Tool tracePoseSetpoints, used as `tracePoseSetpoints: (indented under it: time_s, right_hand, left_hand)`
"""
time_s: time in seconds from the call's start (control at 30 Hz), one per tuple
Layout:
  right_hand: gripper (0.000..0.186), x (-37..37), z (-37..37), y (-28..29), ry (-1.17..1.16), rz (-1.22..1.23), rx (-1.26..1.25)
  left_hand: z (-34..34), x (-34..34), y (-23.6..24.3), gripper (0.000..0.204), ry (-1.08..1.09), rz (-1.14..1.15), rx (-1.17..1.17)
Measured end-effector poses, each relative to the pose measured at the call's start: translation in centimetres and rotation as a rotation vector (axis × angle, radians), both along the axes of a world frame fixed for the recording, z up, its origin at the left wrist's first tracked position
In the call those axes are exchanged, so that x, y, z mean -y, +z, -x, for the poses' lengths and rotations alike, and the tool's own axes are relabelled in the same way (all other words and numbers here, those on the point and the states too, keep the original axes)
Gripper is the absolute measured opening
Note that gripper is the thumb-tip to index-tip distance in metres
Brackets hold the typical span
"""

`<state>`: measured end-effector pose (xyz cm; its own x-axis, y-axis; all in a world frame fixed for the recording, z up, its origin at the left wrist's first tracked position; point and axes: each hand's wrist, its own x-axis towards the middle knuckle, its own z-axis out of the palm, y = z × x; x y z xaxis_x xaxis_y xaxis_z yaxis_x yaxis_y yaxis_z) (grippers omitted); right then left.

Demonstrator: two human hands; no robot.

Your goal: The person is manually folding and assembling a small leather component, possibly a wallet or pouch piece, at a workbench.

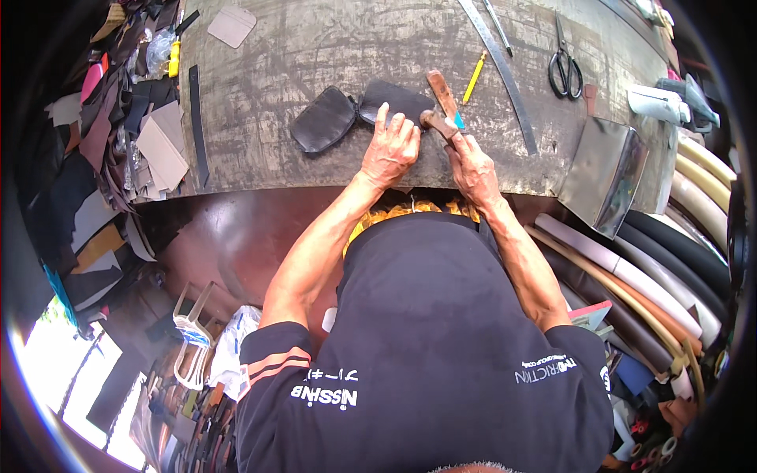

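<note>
Two black leather pieces lie near the front edge of the worn workbench: a rounded left piece (324, 121) and a flatter right piece (394, 101), touching or joined at a narrow spot between them. My left hand (391, 148) is on the near edge of the right piece, fingers curled against it and index finger stretched forward. In my right hand (475, 169) is a hammer (438, 123), gripped by its handle, its head beside the right piece. A brown wooden-handled tool (441, 91) lies just beyond the hammer head; a small blue part shows at its near end.
On the workbench (268, 79) lie a yellow pencil (474, 77), a metal ruler (505, 79), a pen-like tool (497, 27), black scissors (564, 72) and a dark strip (198, 126). A metal block (603, 169) stands at the right edge. Leather scraps (162, 146) pile up left; material rolls (631, 272) lie right.
</note>
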<state>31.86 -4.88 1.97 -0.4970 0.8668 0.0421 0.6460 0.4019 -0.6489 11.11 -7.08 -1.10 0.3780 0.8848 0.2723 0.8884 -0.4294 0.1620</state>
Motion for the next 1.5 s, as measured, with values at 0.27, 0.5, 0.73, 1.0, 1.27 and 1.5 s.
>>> tracePoseSetpoints:
  time_s: [0.27,0.5,0.73,1.0,1.27,1.5]
  right_hand:
    - [0.054,-0.3,-0.5,-0.2,0.040,0.054,0.018]
    - [0.049,-1.4,-1.0,1.3,0.118,0.114,0.057]
    - [0.042,-2.4,-0.8,1.9,0.155,0.127,0.053]
    - [0.045,-2.7,-0.7,0.9,0.173,0.063,-0.005]
    - [0.057,-2.6,-0.8,0.3,0.234,0.068,0.031]
    - [0.054,-1.8,-3.4,1.4,-0.123,-0.017,-0.015]
  left_hand:
    - [-0.7,0.8,0.2,0.022,0.138,0.008,0.091]
    - [-2.2,1.0,1.0,0.039,1.090,0.853,1.406]
    - [-2.0,-0.1,0.2,0.028,1.040,0.911,1.479]
    - [-3.7,0.6,0.7,0.022,1.001,0.652,1.290]
    - [-3.7,0.3,-0.1,0.024,1.067,0.698,1.302]
    - [-2.1,1.4,0.5,0.019,1.102,0.694,1.314]
